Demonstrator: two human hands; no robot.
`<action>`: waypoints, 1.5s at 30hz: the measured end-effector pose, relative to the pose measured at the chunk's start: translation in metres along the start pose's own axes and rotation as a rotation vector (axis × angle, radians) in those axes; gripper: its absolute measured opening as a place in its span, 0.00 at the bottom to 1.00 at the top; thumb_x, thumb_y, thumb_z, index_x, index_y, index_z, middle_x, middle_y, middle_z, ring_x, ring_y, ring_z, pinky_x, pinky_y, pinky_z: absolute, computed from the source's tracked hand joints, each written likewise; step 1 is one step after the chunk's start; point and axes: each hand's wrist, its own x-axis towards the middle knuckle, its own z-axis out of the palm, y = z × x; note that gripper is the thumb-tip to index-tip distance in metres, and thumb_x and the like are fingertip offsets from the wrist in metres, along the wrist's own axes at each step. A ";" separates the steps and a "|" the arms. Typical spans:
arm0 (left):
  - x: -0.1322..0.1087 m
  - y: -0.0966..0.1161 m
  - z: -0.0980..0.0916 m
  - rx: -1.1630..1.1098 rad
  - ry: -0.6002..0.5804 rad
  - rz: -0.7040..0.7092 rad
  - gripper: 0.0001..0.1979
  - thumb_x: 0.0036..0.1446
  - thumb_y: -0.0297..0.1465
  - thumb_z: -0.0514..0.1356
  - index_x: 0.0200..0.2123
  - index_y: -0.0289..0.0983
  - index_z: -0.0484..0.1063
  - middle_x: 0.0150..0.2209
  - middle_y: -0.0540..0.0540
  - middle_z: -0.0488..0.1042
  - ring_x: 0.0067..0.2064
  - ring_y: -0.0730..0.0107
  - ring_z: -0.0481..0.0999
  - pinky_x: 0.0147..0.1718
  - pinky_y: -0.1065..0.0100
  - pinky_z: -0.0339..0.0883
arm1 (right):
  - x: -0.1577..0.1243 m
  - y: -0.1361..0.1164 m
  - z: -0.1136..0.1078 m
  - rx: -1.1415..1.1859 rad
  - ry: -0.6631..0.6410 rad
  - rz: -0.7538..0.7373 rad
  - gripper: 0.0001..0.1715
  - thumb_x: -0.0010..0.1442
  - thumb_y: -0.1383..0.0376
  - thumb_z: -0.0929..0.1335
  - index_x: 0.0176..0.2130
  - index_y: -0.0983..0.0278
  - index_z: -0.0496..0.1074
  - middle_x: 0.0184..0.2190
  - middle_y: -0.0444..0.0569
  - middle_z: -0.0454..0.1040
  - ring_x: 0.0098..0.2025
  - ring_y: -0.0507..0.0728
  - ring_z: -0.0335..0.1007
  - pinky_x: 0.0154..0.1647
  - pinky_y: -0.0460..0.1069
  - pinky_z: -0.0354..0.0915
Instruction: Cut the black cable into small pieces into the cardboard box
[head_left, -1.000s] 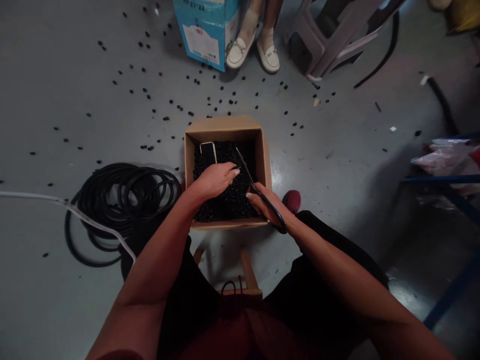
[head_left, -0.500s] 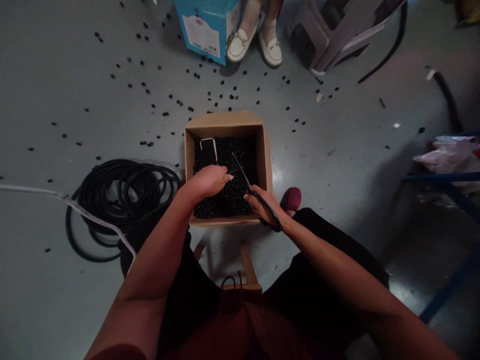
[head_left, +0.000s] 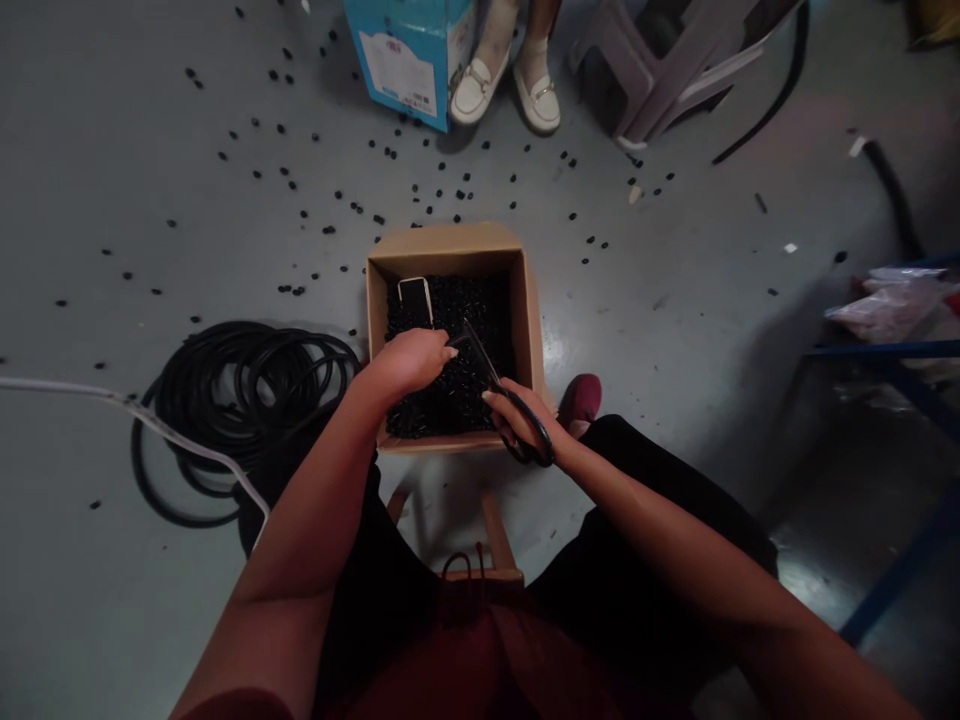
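Note:
My left hand (head_left: 420, 358) is closed over the cardboard box (head_left: 450, 238), its fingers pinched on a black tube (head_left: 463, 340) whose short dark end pokes out to the right. Most of that tube is hidden by the hand and blends with the dark contents. My right hand (head_left: 517, 405) grips black-handled scissors (head_left: 534, 430), the blades pointing up and left and meeting the tube's end. Small black cut pieces (head_left: 480, 295) fill much of the box. On them, near the upper left corner, lies a phone (head_left: 415, 302) with a pale edge.
A coil of black hose (head_left: 247, 400) lies on the floor to the left, near a white cable (head_left: 187, 440). Black bits are scattered over the floor. Ahead are a blue box (head_left: 397, 70), a person's white shoes (head_left: 540, 100) and a grey stool (head_left: 637, 80). A blue frame (head_left: 885, 350) stands right.
Both hands have shifted slightly left. The scissors have moved a little down and left, and their blades now meet the tube's end.

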 end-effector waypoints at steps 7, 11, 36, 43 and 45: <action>-0.004 0.004 -0.013 -0.186 0.099 0.037 0.16 0.66 0.34 0.47 0.43 0.34 0.73 0.39 0.41 0.79 0.41 0.63 0.77 0.39 0.69 0.64 | 0.001 -0.015 -0.014 0.054 -0.048 -0.075 0.23 0.62 0.46 0.63 0.42 0.62 0.64 0.31 0.47 0.73 0.29 0.52 0.71 0.27 0.45 0.67; -0.007 0.008 -0.018 -0.248 0.107 0.046 0.15 0.65 0.34 0.48 0.40 0.33 0.73 0.34 0.43 0.77 0.37 0.65 0.76 0.38 0.68 0.64 | 0.001 -0.017 -0.022 -0.007 -0.047 -0.168 0.25 0.61 0.45 0.64 0.44 0.62 0.64 0.36 0.50 0.72 0.35 0.55 0.71 0.37 0.50 0.68; -0.005 0.012 -0.013 -0.333 0.111 0.139 0.16 0.63 0.34 0.48 0.43 0.33 0.73 0.33 0.44 0.76 0.36 0.65 0.75 0.39 0.66 0.65 | -0.002 -0.021 -0.029 -0.058 -0.133 -0.187 0.33 0.60 0.41 0.63 0.51 0.63 0.61 0.43 0.53 0.71 0.43 0.59 0.71 0.46 0.57 0.68; -0.005 0.012 -0.014 -0.323 0.117 0.125 0.16 0.64 0.34 0.48 0.41 0.33 0.73 0.32 0.43 0.76 0.36 0.64 0.75 0.39 0.66 0.65 | -0.001 -0.019 -0.031 -0.066 -0.157 -0.184 0.35 0.60 0.40 0.63 0.53 0.63 0.61 0.46 0.55 0.71 0.47 0.61 0.70 0.50 0.58 0.67; -0.005 0.013 -0.014 -0.321 0.115 0.115 0.17 0.64 0.34 0.47 0.42 0.32 0.73 0.33 0.43 0.76 0.37 0.64 0.75 0.40 0.66 0.65 | 0.001 -0.015 -0.031 -0.080 -0.137 -0.199 0.35 0.60 0.41 0.63 0.53 0.62 0.62 0.47 0.55 0.71 0.50 0.62 0.69 0.52 0.58 0.66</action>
